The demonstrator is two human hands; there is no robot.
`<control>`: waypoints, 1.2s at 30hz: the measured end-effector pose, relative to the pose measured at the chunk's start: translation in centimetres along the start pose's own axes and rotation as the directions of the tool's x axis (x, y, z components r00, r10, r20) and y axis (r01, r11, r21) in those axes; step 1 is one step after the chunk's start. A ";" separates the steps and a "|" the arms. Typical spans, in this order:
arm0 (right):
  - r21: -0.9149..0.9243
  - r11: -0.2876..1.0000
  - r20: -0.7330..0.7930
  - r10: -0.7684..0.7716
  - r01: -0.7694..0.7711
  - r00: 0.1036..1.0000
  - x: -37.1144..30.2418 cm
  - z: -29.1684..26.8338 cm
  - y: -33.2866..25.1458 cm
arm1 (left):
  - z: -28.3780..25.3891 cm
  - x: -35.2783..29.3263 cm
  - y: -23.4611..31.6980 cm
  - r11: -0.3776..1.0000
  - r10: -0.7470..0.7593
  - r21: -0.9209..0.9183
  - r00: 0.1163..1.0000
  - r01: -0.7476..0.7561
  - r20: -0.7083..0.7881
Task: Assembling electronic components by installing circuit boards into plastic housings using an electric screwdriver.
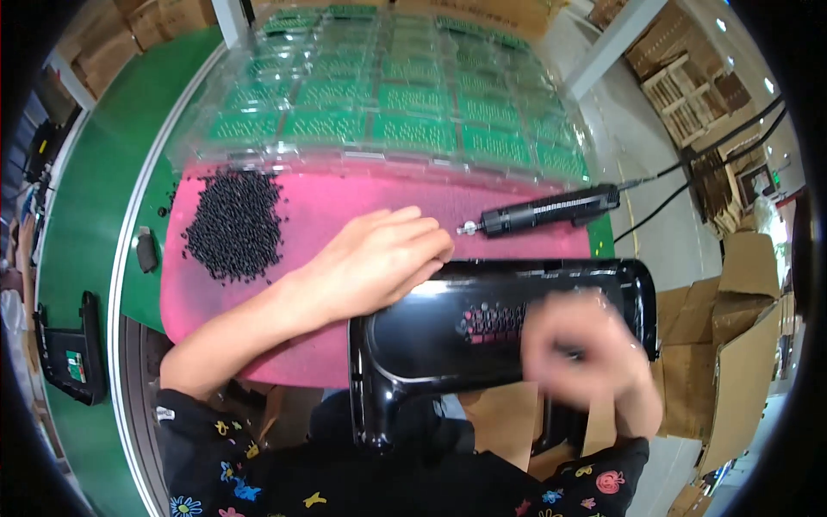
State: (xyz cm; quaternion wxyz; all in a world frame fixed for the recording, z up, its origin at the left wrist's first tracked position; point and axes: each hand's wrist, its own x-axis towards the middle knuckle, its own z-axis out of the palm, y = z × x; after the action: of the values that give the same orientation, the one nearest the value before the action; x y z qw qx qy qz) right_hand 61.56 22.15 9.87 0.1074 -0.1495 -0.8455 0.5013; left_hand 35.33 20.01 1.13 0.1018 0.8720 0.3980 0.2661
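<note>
Glossy black plastic housing (pixel 422 332), long axis left-right, over pink mat (pixel 319 191). Left grip (pixel 405 254) curled at housing's far-left corner, hold unclear; right grip (pixel 581 349) above housing's right half, blurred, can't tell if open.

Faint printing (pixel 484 22) on the rear cardboard (pixel 525 10) is unreadable.

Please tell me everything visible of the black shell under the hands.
The black shell looks like glossy plastic: a broad panel with raised rims, a grid of small openings, and a left leg toward the person. It lies on the pink mat, partly overhanging. The left hand rests at its far edge; the blurred right hand covers part, contact unclear.
</note>
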 end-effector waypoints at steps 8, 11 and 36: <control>-0.800 0.447 -0.526 -0.204 -0.400 0.826 16.8 -15.1 13.9 | -2.1 -1.8 -0.7 0.988 -0.109 0.111 0.994 0.108 -0.002; -0.768 0.211 -0.611 0.044 -0.605 0.791 21.6 -17.4 17.8 | -2.3 -1.9 -1.5 0.983 -0.095 0.153 0.994 0.102 -0.057; -0.683 0.365 -0.606 0.202 -0.633 0.770 25.5 -22.5 24.0 | -3.3 -2.2 -3.5 0.992 -0.121 0.033 0.988 0.119 0.092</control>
State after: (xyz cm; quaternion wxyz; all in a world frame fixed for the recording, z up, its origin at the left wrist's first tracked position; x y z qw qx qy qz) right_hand 48.76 60.51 0.23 0.0622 -0.5024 -0.8620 -0.0264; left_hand 30.08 20.54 1.68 0.1239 0.8593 0.4483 0.2128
